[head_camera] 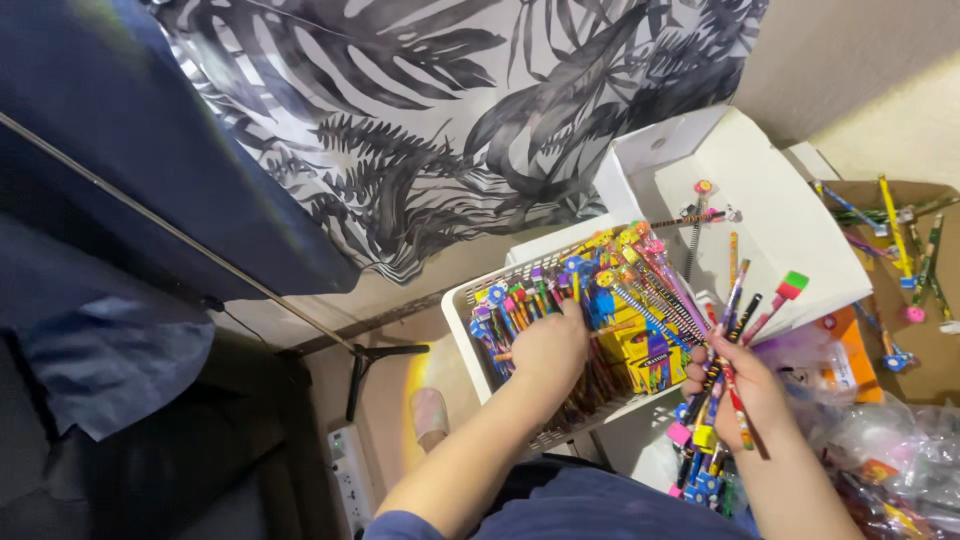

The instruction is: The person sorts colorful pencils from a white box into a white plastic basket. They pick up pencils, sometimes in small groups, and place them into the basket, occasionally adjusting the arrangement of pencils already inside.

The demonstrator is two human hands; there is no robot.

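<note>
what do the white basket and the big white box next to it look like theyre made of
Basket: looks like moulded plastic, white with a slight sheen, its wall a grid of small openings. Box: probably cardboard, matt white, with flat thin panels and folded flaps; a coated finish cannot be ruled out.

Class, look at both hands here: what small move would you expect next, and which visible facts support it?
Probably the left hand closes on a pencil or two and lifts them toward the right hand. It is reaching down into the white basket among the packed pencils, beside the yellow crayon boxes, while the right hand already grips a bunch of pencils beside the basket.
</note>
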